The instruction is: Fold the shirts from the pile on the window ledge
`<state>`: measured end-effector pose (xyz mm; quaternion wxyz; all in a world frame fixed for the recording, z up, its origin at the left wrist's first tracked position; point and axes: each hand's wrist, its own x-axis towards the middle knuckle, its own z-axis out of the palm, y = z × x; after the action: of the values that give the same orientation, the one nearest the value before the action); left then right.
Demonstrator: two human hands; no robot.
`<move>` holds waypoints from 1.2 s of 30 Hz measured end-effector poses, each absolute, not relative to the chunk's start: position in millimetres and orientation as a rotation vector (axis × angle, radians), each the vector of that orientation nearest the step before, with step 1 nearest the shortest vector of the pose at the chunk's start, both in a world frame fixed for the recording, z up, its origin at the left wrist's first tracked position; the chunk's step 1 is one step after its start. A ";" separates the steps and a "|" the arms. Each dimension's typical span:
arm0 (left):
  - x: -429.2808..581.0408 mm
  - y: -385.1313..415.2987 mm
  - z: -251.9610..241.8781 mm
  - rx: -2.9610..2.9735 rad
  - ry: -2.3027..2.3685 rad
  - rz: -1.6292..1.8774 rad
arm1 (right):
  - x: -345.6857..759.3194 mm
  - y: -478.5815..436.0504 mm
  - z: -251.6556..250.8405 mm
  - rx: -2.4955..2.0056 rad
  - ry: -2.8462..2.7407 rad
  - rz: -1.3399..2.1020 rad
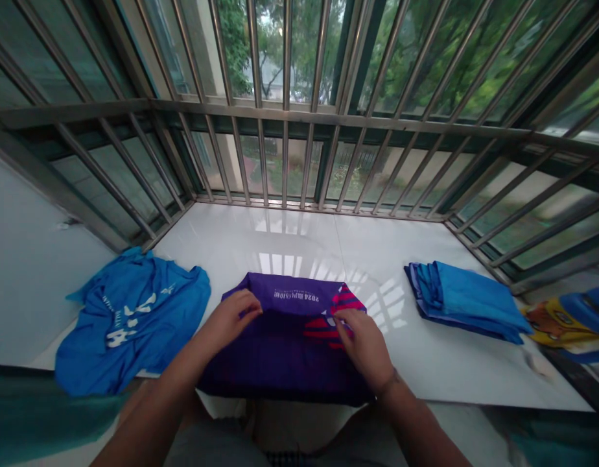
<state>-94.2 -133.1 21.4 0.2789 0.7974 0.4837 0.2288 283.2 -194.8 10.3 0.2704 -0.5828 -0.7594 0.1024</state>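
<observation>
Purple shirt [280, 353] lies partly folded at lower centre of the frame, on the near edge of a glossy white ledge [377, 259]. White print runs upside down along its folded far edge. I read "2024"; the characters beside it I cannot make out. Red stripes show at its right corner.

Left hand [231, 321]: fingers curled, pinching the folded edge left of the print. Right hand [365, 344]: fingers bent down, gripping the cloth at the red stripes.

Lower left: crumpled blue shirt [129, 324], large white lettering, too creased to read. Right of centre: folded blue garment [465, 301], well apart from the purple one. Far right edge: yellow-and-blue printed cloth [566, 321]. Metal window bars [290, 130] fence the ledge across the upper frame.
</observation>
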 end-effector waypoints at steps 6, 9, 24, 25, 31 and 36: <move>-85.0 -183.6 -3.9 2.295 1.409 0.360 | 277.5 -239.3 -23.2 -1.619 -2.217 0.297; -80.5 -183.4 1.6 2.332 1.455 0.406 | 275.9 -238.4 -15.2 -1.658 -2.201 0.225; -56.7 -102.3 -36.8 2.385 1.817 0.225 | 268.2 -128.8 -30.8 -2.092 -2.139 0.169; -70.5 -96.1 -36.7 2.350 1.889 0.233 | 283.9 -126.0 -30.3 -2.143 -2.102 0.149; -113.9 -45.4 -12.4 2.359 1.722 0.271 | 325.3 -111.2 -4.9 -2.035 -2.206 0.230; -106.3 -11.1 11.4 2.280 1.586 0.046 | 324.8 -85.1 12.8 -2.069 -2.275 0.433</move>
<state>-106.3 -11.1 11.4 0.1806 0.8073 0.5616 0.0164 324.8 -85.1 12.8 0.0180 -0.6661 -0.7325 0.1393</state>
